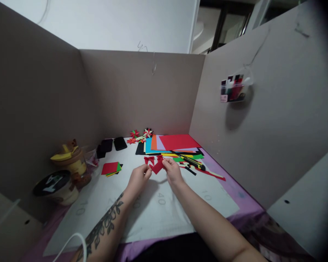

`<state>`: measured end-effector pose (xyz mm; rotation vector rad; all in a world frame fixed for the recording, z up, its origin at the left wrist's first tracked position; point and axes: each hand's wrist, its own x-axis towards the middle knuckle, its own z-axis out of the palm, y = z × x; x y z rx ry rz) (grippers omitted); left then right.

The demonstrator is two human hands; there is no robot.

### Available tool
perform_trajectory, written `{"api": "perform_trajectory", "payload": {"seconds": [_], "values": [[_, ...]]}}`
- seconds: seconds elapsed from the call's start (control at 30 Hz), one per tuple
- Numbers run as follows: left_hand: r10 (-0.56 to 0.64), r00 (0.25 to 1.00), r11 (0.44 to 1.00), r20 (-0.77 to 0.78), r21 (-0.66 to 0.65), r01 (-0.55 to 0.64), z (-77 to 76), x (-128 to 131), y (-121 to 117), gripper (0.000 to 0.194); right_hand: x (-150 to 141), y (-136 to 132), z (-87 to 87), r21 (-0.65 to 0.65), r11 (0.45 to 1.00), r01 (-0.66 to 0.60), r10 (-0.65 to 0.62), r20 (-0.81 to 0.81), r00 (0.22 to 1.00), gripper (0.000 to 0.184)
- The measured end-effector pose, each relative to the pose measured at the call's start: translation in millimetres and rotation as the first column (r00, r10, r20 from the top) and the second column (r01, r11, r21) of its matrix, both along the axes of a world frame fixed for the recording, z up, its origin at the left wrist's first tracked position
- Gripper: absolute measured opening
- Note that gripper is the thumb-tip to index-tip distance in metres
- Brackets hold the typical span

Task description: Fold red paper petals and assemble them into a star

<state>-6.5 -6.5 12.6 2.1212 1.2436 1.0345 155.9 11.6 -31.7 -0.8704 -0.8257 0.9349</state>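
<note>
Between my hands, over the white mat, is a piece of red paper (157, 167). My right hand (172, 170) pinches its upper right corner with thumb and fingers. At its left edge, my left hand (140, 177) has thumb and fingertips closed together on the paper. Just behind the hands lie small folded red paper pieces (149, 160). A stack of small paper squares (110, 168), red on top with green and yellow below, rests to the left. Right of my right hand lies a yellow and black utility knife (194, 162) among paper strips.
Large coloured sheets (179, 142) are piled at the back, beside several folded paper stars (148, 132). Two dark flat objects (120, 143) lie back left. Tubs (57, 187) stand along the left panel. A clear container (236, 88) hangs on the right panel. A white cable (79, 236) crosses the lower left.
</note>
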Motion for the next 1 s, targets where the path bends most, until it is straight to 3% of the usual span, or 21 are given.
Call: {"api": "perform_trajectory", "payload": {"seconds": [0.2,0.27,0.33,0.4,0.47,0.57,0.73,0.87,1.0], "values": [[0.023,0.995,1.0,0.093,-0.012,-0.022,1.9,0.3,-0.8,0.023,-2.3,0.5,-3.4,0.001,1.0,-0.028,0.027,0.085,0.996,0.019],[0.003,0.998,1.0,0.062,-0.006,-0.002,0.9,0.6,-0.7,0.023,-5.2,-3.2,-1.5,0.02,0.999,-0.036,0.032,0.161,0.986,0.018],[0.001,1.0,0.999,-0.011,0.04,0.0,-0.5,0.3,-0.7,0.023,-7.4,-9.7,3.3,0.072,0.997,0.022,-0.043,0.308,0.951,0.017],[0.014,0.995,0.993,-0.1,0.118,-0.003,-1.9,-0.3,-1.0,0.023,-8.8,-18.1,9.9,0.209,0.971,0.113,-0.21,0.533,0.819,0.025],[0.024,0.981,0.979,-0.193,0.206,0.016,-3.1,-0.8,-1.5,0.021,-9.6,-25.5,16.1,0.342,0.94,0.016,-0.283,0.75,0.598,0.02],[0.037,0.952,0.956,-0.304,0.287,0.054,-3.7,-1.6,-2.2,0.02,-8.9,-30.4,21.3,0.397,0.917,-0.029,-0.352,0.842,0.409,0.011],[0.08,0.936,0.945,-0.343,0.324,0.038,-2.2,-4.6,-1.3,0.018,-3.0,-28.0,22.8,0.415,0.909,0.036,-0.406,0.862,0.303,0.013],[0.109,0.909,0.943,-0.401,0.332,0.033,-1.5,-4.8,-0.7,0.018,-7.6,-29.8,21.5,0.422,0.906,-0.034,-0.407,0.891,0.202,0.013],[0.11,0.892,0.943,-0.438,0.329,0.045,0.6,-2.7,-2.8,0.019,-11.7,-29.6,20.7,0.411,0.911,-0.034,-0.396,0.896,0.203,0.012]]}}
